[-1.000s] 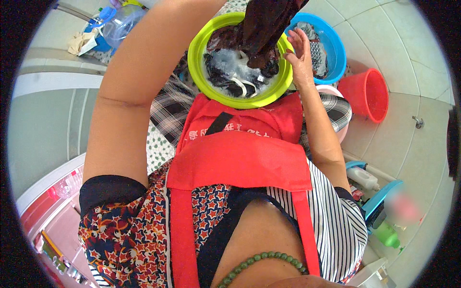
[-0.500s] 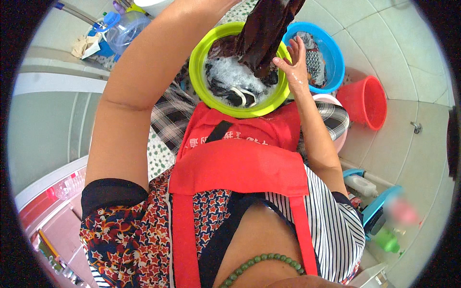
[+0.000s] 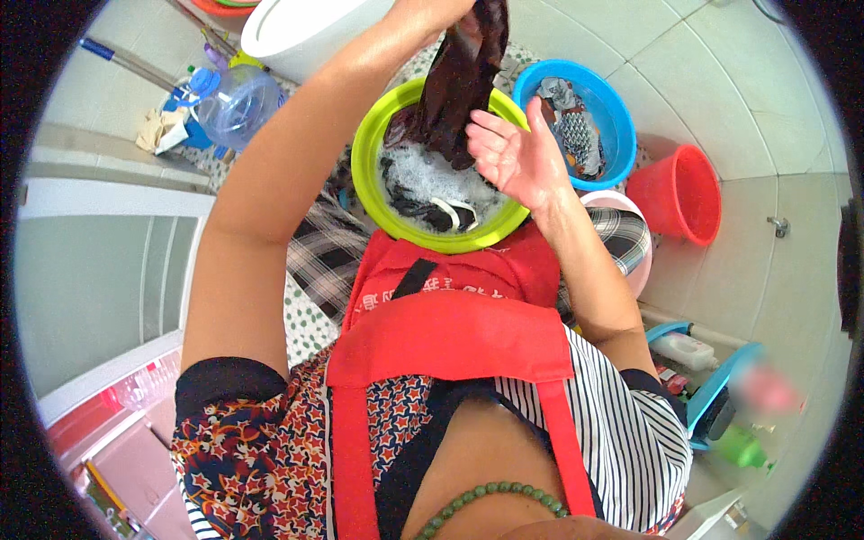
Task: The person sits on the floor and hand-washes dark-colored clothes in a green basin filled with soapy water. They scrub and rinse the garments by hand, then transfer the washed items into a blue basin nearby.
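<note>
A dark brown wet garment (image 3: 465, 76) hangs down into a lime-green basin (image 3: 367, 184) between my knees. My left hand (image 3: 434, 13), raised at the top edge of the picture, grips its upper end; the fingertips are partly cut off. Beside the garment's lower part is my right hand (image 3: 515, 155), open and wet, its palm turned up and its fingers pointing left at the cloth. Whether the fingertips touch it I cannot tell. White suds (image 3: 432, 171) float in the basin over dark clothes, with a white strap (image 3: 447, 212) showing near its front.
Right of the lime-green basin stands a blue basin (image 3: 621, 117) with patterned clothes in it. A red bucket (image 3: 648, 202) and a pale pink basin (image 3: 641, 270) are near my right knee. At the left are a clear water jug (image 3: 238, 108) and a white rounded fixture (image 3: 301, 40).
My right hand has turned its palm up and swung its fingers leftward toward the garment. The garment hangs further left than before, still in my left hand. The whole view has shifted slightly.
</note>
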Available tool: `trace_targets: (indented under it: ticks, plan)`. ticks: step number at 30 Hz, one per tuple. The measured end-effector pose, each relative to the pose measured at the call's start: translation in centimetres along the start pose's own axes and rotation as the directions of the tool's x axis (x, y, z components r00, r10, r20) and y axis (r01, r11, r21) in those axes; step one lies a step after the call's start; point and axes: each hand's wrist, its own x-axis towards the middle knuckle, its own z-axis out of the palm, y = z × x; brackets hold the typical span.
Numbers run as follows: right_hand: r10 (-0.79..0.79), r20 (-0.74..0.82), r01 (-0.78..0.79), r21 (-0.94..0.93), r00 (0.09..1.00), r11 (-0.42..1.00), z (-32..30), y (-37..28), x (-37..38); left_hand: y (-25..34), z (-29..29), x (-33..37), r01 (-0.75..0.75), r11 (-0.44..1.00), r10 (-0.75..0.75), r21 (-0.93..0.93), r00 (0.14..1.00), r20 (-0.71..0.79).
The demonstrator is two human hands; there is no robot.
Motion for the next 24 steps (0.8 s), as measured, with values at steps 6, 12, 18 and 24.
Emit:
trace_targets:
  ticks: [6,12,18,24]
  plan:
    - [0.135,0.019,-0.134,0.316,0.991,0.939,5.6,-1.6,3.4,-4.6,2.2,-3.7,-0.290,0.871,0.299,0.396,0.953,0.041]
    - [-0.035,-0.249,0.120,0.339,0.968,0.933,3.4,-1.1,5.9,-1.9,1.4,-10.6,-0.421,0.871,0.347,0.252,0.892,0.291]
    - [0.097,-0.238,0.070,0.607,0.967,0.791,2.7,1.1,5.2,-10.0,0.5,-15.8,0.592,0.593,-0.550,-0.546,0.793,0.263]
    - [-0.014,0.020,-0.009,0.817,1.000,0.577,3.7,4.3,3.9,-16.0,10.1,-15.6,-0.155,0.973,0.228,0.172,0.763,-0.605]
